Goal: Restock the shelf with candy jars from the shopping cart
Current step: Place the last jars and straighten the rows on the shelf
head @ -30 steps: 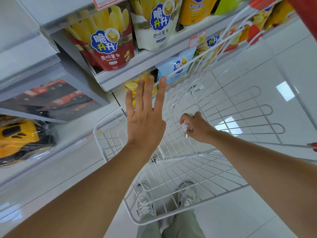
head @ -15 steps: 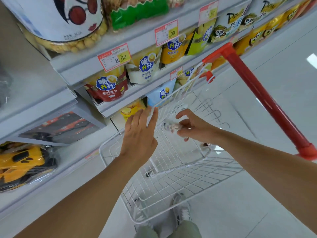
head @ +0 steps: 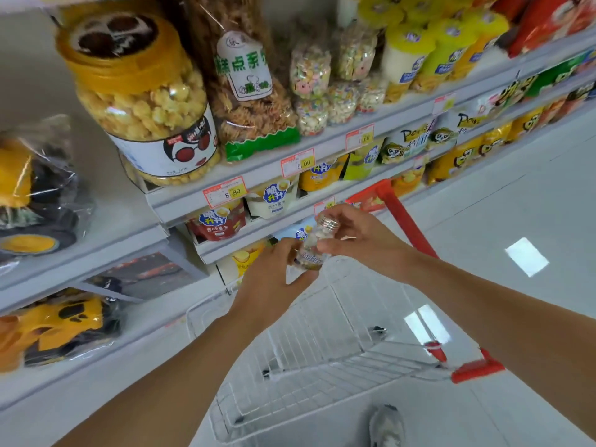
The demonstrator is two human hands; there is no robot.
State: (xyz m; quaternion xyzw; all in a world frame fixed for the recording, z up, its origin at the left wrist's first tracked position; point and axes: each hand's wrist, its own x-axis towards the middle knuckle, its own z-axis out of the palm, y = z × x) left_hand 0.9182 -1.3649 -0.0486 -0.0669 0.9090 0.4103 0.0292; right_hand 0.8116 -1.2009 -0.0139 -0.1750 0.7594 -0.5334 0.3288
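A small clear candy jar (head: 312, 250) with a silver screw lid and pale sweets inside is held above the white wire shopping cart (head: 322, 366). My right hand (head: 361, 240) grips its upper part near the lid. My left hand (head: 274, 279) holds its lower part from below. The jar is tilted, lid toward the upper right. The cart basket below looks empty where it shows. The grey shelf (head: 322, 146) with price tags runs behind the hands.
A big popcorn jar (head: 145, 101) with a yellow lid, snack bags and small clear candy jars (head: 311, 79) stand on the upper shelf. Chip bags fill the lower shelves. Bagged yellow toy trucks (head: 54, 330) lie left. The cart's red handle (head: 406, 227) rises beside my right hand.
My right hand has lifted the jar out of the cart toward the shelf. My left hand, open before, has closed on the jar's lower part. My view has tilted upward.
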